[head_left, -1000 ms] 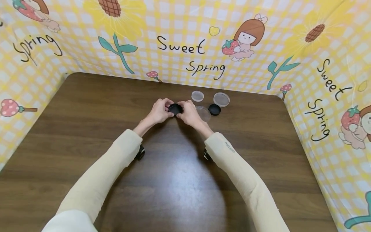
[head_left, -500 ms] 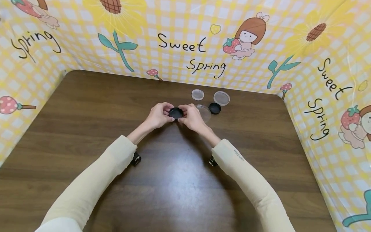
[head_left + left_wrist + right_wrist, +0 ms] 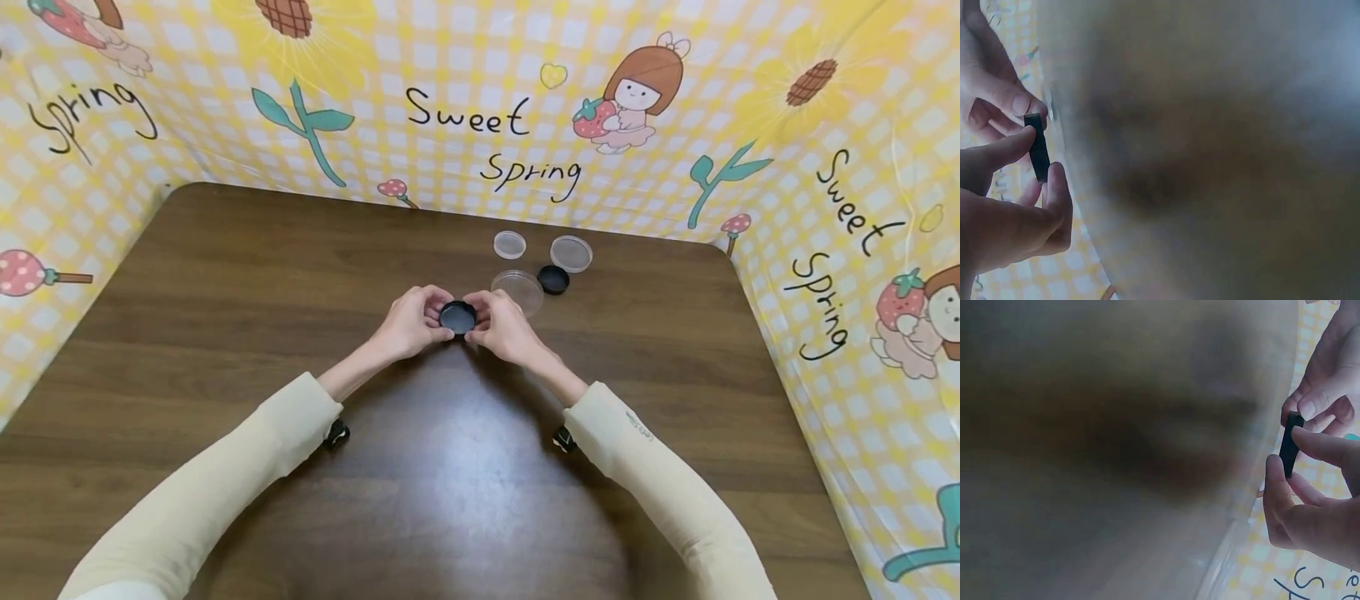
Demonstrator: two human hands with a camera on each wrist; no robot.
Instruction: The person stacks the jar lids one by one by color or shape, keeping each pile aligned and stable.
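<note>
We are pinching a shallow black round cap (image 3: 457, 317) between left hand (image 3: 407, 323) and right hand (image 3: 508, 327), above the wood-grain table (image 3: 300, 258).
It is looking light, stiff and perhaps slick, so opposite sides should be giving the surest hold; being round, it is showing no single long axis, its rimmed face pointing up, roughly level.
</note>
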